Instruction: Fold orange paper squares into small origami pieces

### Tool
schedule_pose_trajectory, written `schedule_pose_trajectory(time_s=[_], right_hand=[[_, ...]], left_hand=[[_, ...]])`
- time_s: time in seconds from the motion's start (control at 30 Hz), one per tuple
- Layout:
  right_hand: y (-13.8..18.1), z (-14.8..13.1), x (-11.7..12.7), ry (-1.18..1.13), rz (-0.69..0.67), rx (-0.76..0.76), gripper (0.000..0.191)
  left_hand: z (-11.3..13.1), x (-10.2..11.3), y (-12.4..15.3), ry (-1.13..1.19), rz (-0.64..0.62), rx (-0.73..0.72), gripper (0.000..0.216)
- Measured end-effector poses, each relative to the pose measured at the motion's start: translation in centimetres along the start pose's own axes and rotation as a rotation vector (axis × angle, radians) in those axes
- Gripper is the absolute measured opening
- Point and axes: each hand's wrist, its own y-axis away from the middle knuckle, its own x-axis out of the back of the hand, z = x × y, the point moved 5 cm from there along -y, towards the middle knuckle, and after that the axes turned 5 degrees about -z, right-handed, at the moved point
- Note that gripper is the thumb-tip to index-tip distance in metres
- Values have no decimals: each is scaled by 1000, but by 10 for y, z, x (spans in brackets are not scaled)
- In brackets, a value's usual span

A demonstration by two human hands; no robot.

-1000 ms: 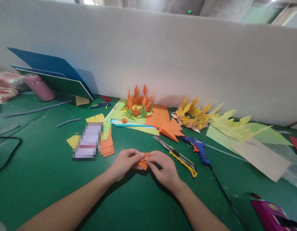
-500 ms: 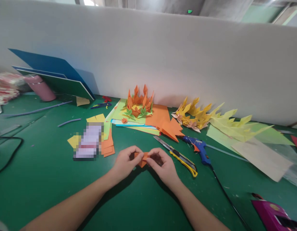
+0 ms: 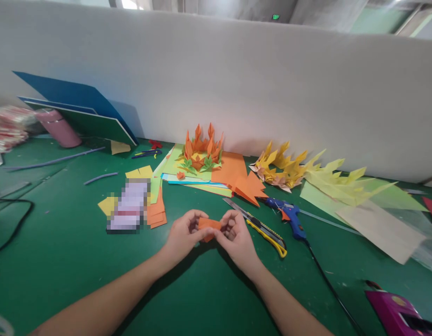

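Observation:
A small folded piece of orange paper [image 3: 209, 225] is held between both hands, a little above the green table [image 3: 205, 303]. My left hand [image 3: 184, 233] pinches its left side, thumb in front and fingers behind. Its right side is gripped by my right hand [image 3: 239, 240], thumb at the lower edge and fingers curled. The thumbs nearly meet on the paper and hide part of its folds. A yellow-handled utility knife [image 3: 265, 233] lies just right of my right hand. Left of my left hand are orange paper squares [image 3: 156, 213] and a phone with a blurred screen [image 3: 130, 205].
An orange paper crown [image 3: 204, 151] stands on coloured sheets by the white partition [image 3: 216, 79]. Yellow paper crowns [image 3: 282, 165] sit to its right. A blue glue gun [image 3: 289, 217] trails a black cord. A pink bottle [image 3: 58, 128] leans against boards at left; a magenta object [image 3: 394, 310] lies front right.
The orange paper has been turned in my fingers, and a broader flat face of it now shows. My right fingers have shifted slightly. The things on the table stay where they were.

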Motion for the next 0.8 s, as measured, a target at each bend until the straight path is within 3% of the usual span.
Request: schedule_pose_trajectory(time_s=[0.17, 0.63, 0.8], right_hand=[[-2, 0, 5, -7, 64, 30, 29], [2, -5, -1, 75, 15, 78, 25], [4, -11, -4, 189, -2, 177, 15]], left_hand=[[-5, -6, -2, 134, -96, 107, 30], [-2, -5, 1, 170, -75, 152, 28], [-2, -8, 1, 120, -58, 111, 22]])
